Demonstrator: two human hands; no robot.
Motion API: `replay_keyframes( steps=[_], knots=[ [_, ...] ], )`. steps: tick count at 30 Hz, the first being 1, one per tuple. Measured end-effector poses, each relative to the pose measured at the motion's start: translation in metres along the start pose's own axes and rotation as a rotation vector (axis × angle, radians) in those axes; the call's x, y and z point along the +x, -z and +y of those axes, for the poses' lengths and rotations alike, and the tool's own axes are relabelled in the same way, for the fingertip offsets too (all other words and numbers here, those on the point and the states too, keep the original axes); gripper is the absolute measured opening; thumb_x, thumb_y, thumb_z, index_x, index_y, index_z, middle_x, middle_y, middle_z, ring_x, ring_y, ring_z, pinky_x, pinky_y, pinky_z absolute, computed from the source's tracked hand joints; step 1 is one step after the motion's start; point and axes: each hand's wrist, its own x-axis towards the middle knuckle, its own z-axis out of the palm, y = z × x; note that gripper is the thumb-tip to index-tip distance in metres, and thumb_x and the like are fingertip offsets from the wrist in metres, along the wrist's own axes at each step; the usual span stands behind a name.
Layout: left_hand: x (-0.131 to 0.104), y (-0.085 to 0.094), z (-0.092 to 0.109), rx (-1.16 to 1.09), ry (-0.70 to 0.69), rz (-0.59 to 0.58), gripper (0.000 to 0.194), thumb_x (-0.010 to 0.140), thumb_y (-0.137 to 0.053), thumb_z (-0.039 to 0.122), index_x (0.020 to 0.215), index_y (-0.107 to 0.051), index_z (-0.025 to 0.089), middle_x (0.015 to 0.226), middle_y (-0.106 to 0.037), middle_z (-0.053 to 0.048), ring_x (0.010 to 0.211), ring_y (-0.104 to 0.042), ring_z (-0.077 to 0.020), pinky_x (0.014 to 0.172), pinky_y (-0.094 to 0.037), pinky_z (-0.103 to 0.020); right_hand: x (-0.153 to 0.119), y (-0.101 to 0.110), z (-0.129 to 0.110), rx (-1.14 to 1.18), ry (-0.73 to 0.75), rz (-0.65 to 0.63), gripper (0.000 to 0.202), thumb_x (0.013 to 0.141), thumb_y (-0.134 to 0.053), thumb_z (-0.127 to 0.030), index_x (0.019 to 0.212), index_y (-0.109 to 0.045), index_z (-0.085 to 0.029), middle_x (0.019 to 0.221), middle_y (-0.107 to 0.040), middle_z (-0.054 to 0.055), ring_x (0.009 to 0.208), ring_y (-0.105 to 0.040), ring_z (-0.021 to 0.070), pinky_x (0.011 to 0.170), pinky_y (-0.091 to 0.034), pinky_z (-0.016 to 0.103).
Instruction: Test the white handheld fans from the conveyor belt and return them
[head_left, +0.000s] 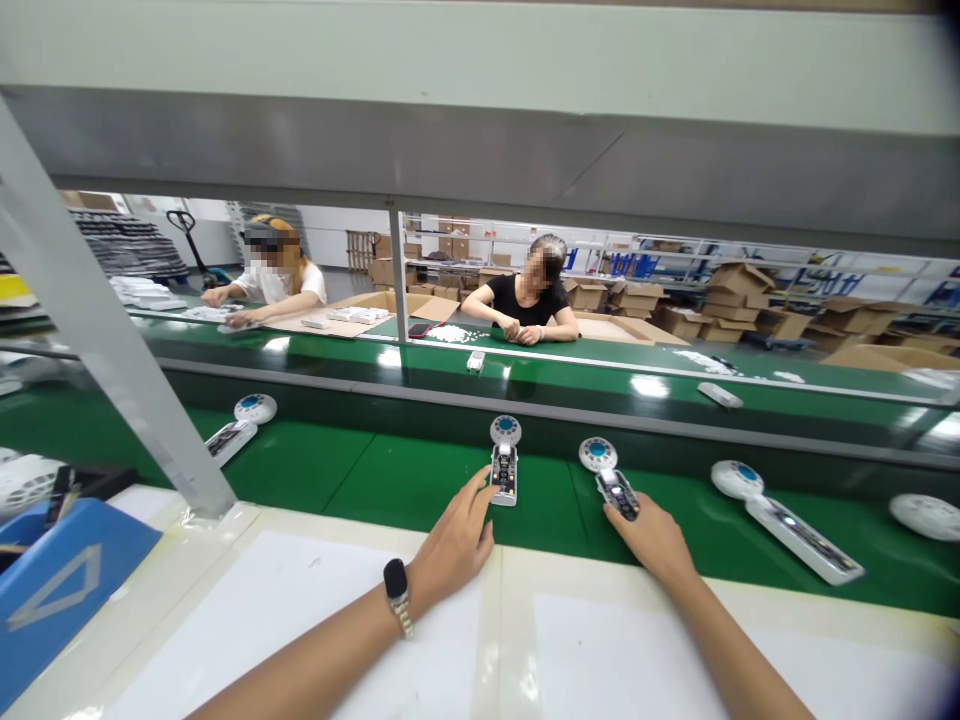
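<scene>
My left hand (455, 525), wearing a dark-faced watch (395, 580), reaches over the near edge of the green belt. Its fingers are stretched out, and their tips touch or nearly touch the lower left side of a white handheld device (505, 475). That device has a round head with a blue centre and an open body showing a circuit board. To the right, my right hand (656, 535) has its thumb and fingers around the lower end of a second such device (619, 495), which lies tilted on the belt. Its far-side fingers are partly hidden.
More devices lie on the green belt (420, 480), one at the right (795, 535) and one at the left (232, 440). A slanted metal post (112, 300) stands at left, beside a blue bin (82, 590). Two people sit across, behind a raised rail (360, 385).
</scene>
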Motion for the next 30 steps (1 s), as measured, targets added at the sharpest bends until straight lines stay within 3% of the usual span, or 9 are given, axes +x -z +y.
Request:
replay_keyframes(
  steps=[3, 6, 9, 15, 22, 30],
  knots=[
    [0.000, -0.002, -0.001, -0.040, 0.011, 0.071, 0.059, 0.082, -0.041, 0.009, 0.135, -0.017, 0.014, 0.139, -0.029, -0.019, 0.128, -0.032, -0.0261, 0.101, -0.038, -0.044, -0.022, -0.020, -0.020, 0.178, 0.009, -0.051, 0.039, 0.067, -0.059, -0.048, 0.089, -0.056, -0.016, 0.073, -0.066, 0.009, 0.077, -0.063, 0.0311, 0.069, -0.047, 0.043],
    [0.001, -0.003, -0.002, -0.074, 0.023, 0.134, 0.067, 0.083, -0.042, 0.009, 0.138, -0.004, 0.017, 0.142, -0.021, -0.019, 0.130, -0.029, -0.0267, 0.101, -0.038, -0.046, -0.053, -0.039, -0.041, 0.460, 0.008, -0.202, 0.047, 0.072, -0.056, -0.050, 0.100, -0.051, -0.014, 0.076, -0.067, 0.007, 0.070, -0.066, 0.0219, 0.064, -0.052, 0.034],
    [0.003, -0.003, -0.002, -0.067, 0.009, 0.165, 0.067, 0.083, -0.043, 0.009, 0.139, -0.006, 0.020, 0.144, -0.017, -0.017, 0.132, -0.023, -0.0274, 0.102, -0.035, -0.047, -0.086, -0.052, -0.060, 0.920, -0.101, -0.504, 0.049, 0.062, -0.071, -0.044, 0.097, -0.053, -0.015, 0.061, -0.063, 0.001, 0.054, -0.061, 0.0167, 0.055, -0.052, 0.030],
    [0.001, -0.001, -0.005, -0.056, -0.031, 0.070, 0.061, 0.084, -0.044, 0.007, 0.137, -0.020, 0.027, 0.147, -0.009, -0.013, 0.131, -0.024, -0.0294, 0.098, -0.040, -0.045, -0.123, -0.062, -0.073, 1.087, -0.143, -0.835, 0.038, 0.069, -0.061, -0.039, 0.098, -0.049, -0.019, 0.088, -0.065, 0.006, 0.041, -0.059, 0.0129, 0.037, -0.044, 0.024],
    [0.001, -0.001, -0.005, -0.050, 0.007, 0.061, 0.058, 0.083, -0.046, 0.005, 0.134, -0.027, 0.026, 0.146, -0.013, -0.013, 0.131, -0.025, -0.0290, 0.099, -0.039, -0.045, -0.122, -0.061, -0.072, 1.060, -0.109, -0.868, 0.039, 0.070, -0.059, -0.043, 0.097, -0.048, -0.018, 0.091, -0.063, 0.008, 0.043, -0.060, 0.0131, 0.037, -0.043, 0.024],
    [0.001, 0.000, -0.004, -0.042, 0.012, 0.046, 0.058, 0.082, -0.045, 0.003, 0.133, -0.028, 0.024, 0.147, -0.007, -0.013, 0.132, -0.023, -0.0281, 0.099, -0.039, -0.041, -0.124, -0.061, -0.073, 0.993, -0.130, -0.859, 0.052, 0.066, -0.061, -0.054, 0.100, -0.044, -0.018, 0.093, -0.061, 0.008, 0.042, -0.059, 0.0125, 0.037, -0.044, 0.025]
  ],
)
